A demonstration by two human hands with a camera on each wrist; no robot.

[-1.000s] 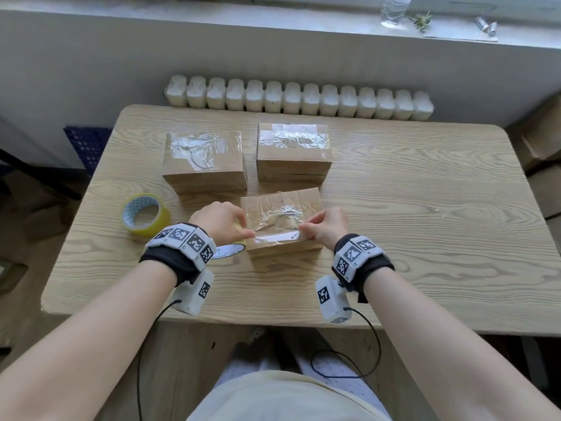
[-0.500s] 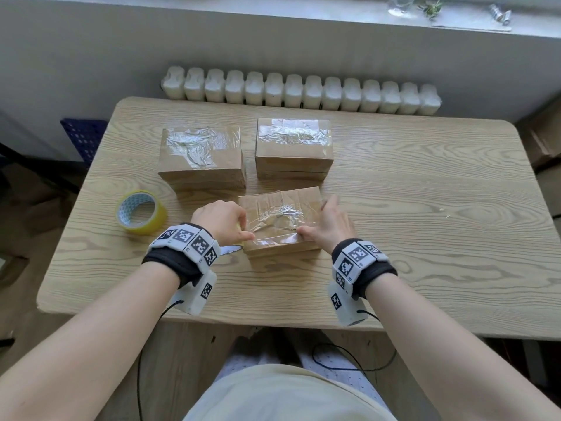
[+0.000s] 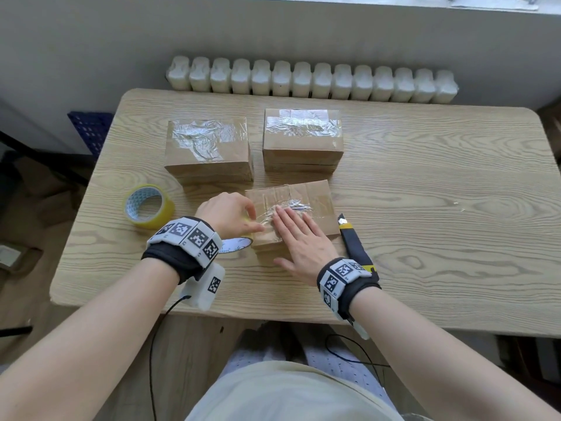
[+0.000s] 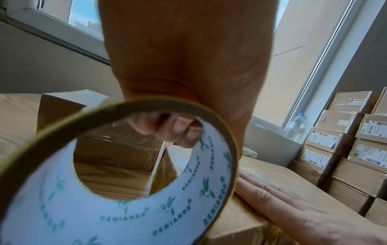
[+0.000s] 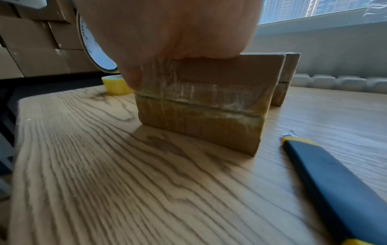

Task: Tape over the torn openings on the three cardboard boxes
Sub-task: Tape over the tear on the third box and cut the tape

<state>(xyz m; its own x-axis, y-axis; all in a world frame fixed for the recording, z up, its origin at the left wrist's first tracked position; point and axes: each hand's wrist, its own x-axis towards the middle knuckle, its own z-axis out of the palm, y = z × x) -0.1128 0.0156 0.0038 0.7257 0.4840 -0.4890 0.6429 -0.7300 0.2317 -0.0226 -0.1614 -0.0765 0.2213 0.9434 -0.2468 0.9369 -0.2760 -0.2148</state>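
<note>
Three cardboard boxes stand on the wooden table (image 3: 425,226), each with crinkled clear tape on top. The far left box (image 3: 209,150) and far right box (image 3: 303,141) sit behind the near box (image 3: 315,199). My right hand (image 3: 291,223) lies flat, fingers straight, pressing the tape on the near box's top; from the right wrist view the palm covers that box (image 5: 201,106). At the box's left edge, my left hand (image 3: 239,217) grips a tape roll (image 4: 125,190), fingers curled through its white printed core. That roll shows under the wrist (image 3: 235,246).
A second yellow tape roll (image 3: 148,206) lies on the table to the left. A black and yellow utility knife (image 3: 353,241) lies just right of the near box, blade end pointing away. A white radiator (image 3: 312,80) runs behind the table. Stacked cartons (image 4: 345,149) stand at the right.
My right hand has left its pinch at the near box's front edge and now lies flat on the taped top. The knife beside the box has come into view. My left hand has stayed put.
</note>
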